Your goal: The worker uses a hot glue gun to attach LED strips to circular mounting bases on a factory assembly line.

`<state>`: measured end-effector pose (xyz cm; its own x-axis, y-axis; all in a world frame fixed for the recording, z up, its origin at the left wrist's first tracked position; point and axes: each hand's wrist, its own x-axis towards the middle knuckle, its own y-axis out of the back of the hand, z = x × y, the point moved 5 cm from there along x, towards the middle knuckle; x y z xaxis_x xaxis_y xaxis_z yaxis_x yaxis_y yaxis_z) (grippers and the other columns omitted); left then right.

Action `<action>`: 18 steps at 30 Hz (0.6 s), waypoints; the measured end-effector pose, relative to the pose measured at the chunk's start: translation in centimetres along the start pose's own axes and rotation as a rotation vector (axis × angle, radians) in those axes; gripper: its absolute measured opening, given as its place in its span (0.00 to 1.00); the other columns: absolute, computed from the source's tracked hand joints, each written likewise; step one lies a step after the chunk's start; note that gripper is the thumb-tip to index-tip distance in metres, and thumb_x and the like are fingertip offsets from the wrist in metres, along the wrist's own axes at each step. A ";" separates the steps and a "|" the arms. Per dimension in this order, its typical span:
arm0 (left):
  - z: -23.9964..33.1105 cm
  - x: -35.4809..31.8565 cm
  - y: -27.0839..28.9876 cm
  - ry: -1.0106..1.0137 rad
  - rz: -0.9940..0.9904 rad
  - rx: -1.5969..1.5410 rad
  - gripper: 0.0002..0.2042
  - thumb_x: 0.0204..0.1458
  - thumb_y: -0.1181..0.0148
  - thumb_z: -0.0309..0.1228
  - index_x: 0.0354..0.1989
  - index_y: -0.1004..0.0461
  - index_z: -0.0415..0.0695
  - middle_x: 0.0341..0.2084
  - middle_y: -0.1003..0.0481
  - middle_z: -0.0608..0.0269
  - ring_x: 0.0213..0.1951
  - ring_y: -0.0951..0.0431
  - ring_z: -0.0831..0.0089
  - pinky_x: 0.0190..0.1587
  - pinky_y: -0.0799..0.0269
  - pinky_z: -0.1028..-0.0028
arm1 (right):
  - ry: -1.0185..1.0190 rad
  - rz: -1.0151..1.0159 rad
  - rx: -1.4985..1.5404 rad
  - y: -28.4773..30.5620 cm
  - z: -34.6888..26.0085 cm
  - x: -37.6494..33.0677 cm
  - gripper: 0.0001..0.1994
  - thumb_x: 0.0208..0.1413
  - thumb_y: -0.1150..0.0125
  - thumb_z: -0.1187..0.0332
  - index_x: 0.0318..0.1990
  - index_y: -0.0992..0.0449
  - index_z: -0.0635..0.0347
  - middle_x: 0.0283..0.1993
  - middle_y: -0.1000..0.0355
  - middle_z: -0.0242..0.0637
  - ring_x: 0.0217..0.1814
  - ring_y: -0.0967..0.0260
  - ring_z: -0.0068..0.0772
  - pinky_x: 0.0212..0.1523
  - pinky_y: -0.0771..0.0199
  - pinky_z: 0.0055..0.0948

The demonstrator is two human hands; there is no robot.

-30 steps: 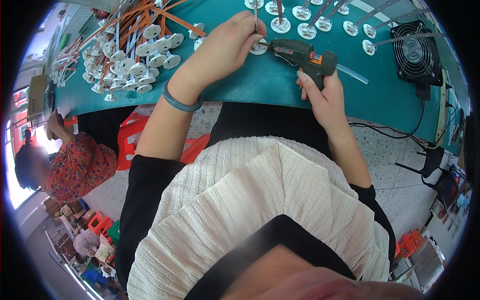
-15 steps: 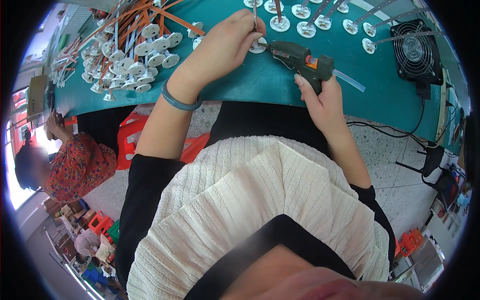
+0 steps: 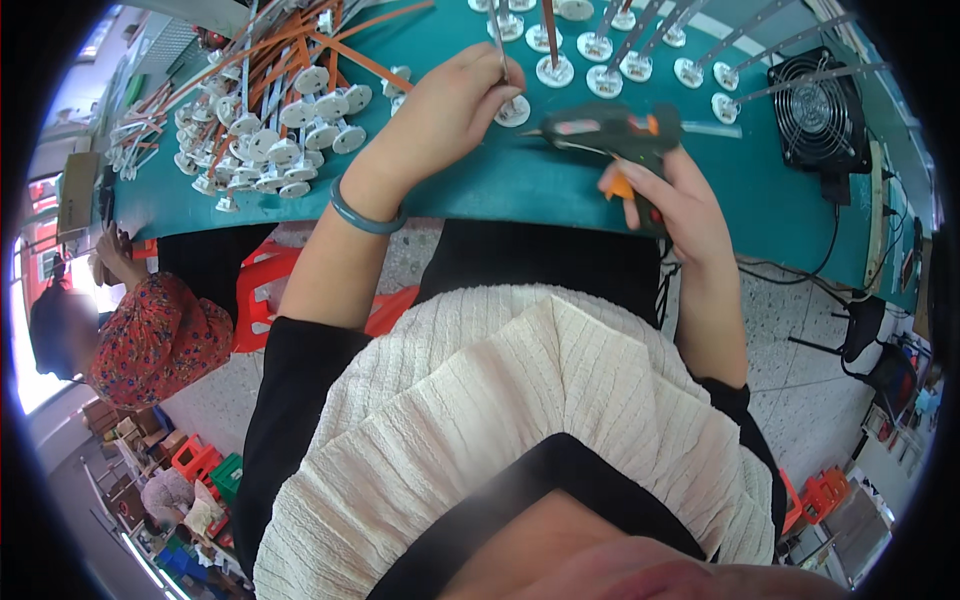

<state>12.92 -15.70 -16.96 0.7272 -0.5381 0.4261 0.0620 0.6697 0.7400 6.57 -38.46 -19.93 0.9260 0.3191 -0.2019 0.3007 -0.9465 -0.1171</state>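
My left hand point(image 3: 455, 120), a bangle on its wrist, pinches a thin grey metal strip point(image 3: 497, 40) upright. At the strip's foot is a round white base point(image 3: 513, 113) on the green tabletop. My right hand point(image 3: 690, 200) is wrapped round the grip of a dark green hot glue gun point(image 3: 590, 130) with an orange trigger. The gun lies level and slightly blurred, its nozzle pointing left toward the base but apart from it. A translucent glue stick point(image 3: 712, 129) juts from the gun's rear.
Several white bases with upright strips point(image 3: 604, 80) stand at the back. A heap of white-based strips point(image 3: 270, 150), brown and grey, lies left. A black fan point(image 3: 820, 110) stands right, its cable hanging off the table point(image 3: 480, 185). Another person point(image 3: 160, 335) sits at the left.
The glue gun has moved back, right and slightly toward me, away from the white base, and its orange trigger now shows. My left hand still holds the strip.
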 end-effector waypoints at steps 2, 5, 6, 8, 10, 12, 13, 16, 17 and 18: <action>-1.4 0.0 0.5 0.107 0.094 -0.093 0.04 0.55 0.41 0.26 0.36 0.25 0.39 0.31 0.25 0.53 0.37 0.23 0.54 0.40 0.27 0.64 | 0.026 0.016 0.139 1.8 0.8 -1.3 0.19 0.64 0.48 0.66 0.57 0.36 0.68 0.39 0.26 0.46 0.23 0.34 0.24 0.24 0.35 0.19; -3.4 1.1 2.0 0.162 0.213 -0.074 0.06 0.55 0.40 0.27 0.37 0.22 0.39 0.30 0.24 0.52 0.34 0.22 0.55 0.38 0.27 0.64 | 0.062 0.099 0.340 4.2 2.7 -2.5 0.18 0.66 0.53 0.66 0.58 0.37 0.69 0.42 0.27 0.50 0.23 0.35 0.26 0.23 0.36 0.21; -3.9 1.7 2.1 0.158 0.224 -0.044 0.07 0.55 0.39 0.27 0.38 0.20 0.39 0.29 0.23 0.52 0.31 0.22 0.56 0.36 0.27 0.64 | 0.085 0.166 0.395 4.8 3.2 -2.9 0.18 0.66 0.55 0.66 0.58 0.37 0.69 0.43 0.27 0.50 0.23 0.35 0.26 0.23 0.36 0.21; -4.8 2.7 1.3 0.173 0.201 -0.033 0.07 0.56 0.39 0.28 0.39 0.21 0.38 0.27 0.23 0.55 0.30 0.22 0.64 0.35 0.27 0.69 | 0.114 0.149 0.428 5.1 3.8 -3.0 0.18 0.66 0.55 0.67 0.59 0.37 0.69 0.44 0.27 0.50 0.23 0.35 0.26 0.23 0.36 0.21; -5.6 3.7 0.0 0.201 0.125 0.015 0.08 0.57 0.39 0.30 0.39 0.21 0.37 0.24 0.24 0.57 0.26 0.23 0.71 0.31 0.29 0.71 | 0.143 0.142 0.464 5.0 3.8 -2.9 0.18 0.66 0.55 0.67 0.59 0.38 0.69 0.45 0.27 0.51 0.23 0.35 0.26 0.24 0.36 0.22; -6.2 4.0 -0.2 0.178 0.104 0.135 0.08 0.57 0.39 0.30 0.38 0.21 0.37 0.24 0.24 0.56 0.26 0.24 0.70 0.30 0.30 0.70 | 0.160 0.159 0.418 4.5 3.5 -2.8 0.18 0.67 0.55 0.67 0.59 0.38 0.69 0.45 0.27 0.50 0.23 0.35 0.26 0.24 0.36 0.22; -6.0 4.3 -0.3 0.152 0.081 0.253 0.08 0.57 0.39 0.30 0.38 0.21 0.37 0.23 0.25 0.56 0.25 0.24 0.70 0.30 0.30 0.68 | 0.161 0.162 0.419 4.5 3.5 -2.8 0.18 0.67 0.55 0.67 0.59 0.38 0.69 0.45 0.27 0.50 0.23 0.35 0.26 0.24 0.36 0.22; -5.5 4.1 -0.4 0.163 0.137 0.107 0.08 0.57 0.38 0.30 0.38 0.21 0.37 0.25 0.24 0.56 0.28 0.22 0.70 0.33 0.28 0.70 | 0.164 0.171 0.367 4.5 3.5 -2.9 0.19 0.67 0.56 0.67 0.60 0.38 0.69 0.46 0.27 0.50 0.24 0.35 0.26 0.24 0.36 0.22; -5.6 3.9 -0.6 0.165 0.138 0.110 0.08 0.57 0.38 0.30 0.38 0.21 0.37 0.25 0.24 0.56 0.28 0.22 0.70 0.33 0.28 0.70 | 0.164 0.160 0.362 4.7 3.6 -2.9 0.19 0.67 0.56 0.67 0.60 0.38 0.69 0.46 0.27 0.51 0.24 0.35 0.26 0.24 0.35 0.22; -5.8 3.5 -0.7 0.154 0.153 0.074 0.09 0.55 0.38 0.30 0.40 0.21 0.38 0.27 0.23 0.55 0.29 0.21 0.65 0.34 0.27 0.68 | 0.163 0.149 0.358 4.7 3.6 -2.9 0.19 0.67 0.56 0.67 0.61 0.39 0.69 0.46 0.27 0.51 0.24 0.35 0.26 0.25 0.35 0.23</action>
<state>19.38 -15.11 -19.04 0.8206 -0.3451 0.4556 -0.1027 0.6951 0.7115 4.49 -43.68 -23.44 0.9859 0.1416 -0.0893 0.0893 -0.8962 -0.4346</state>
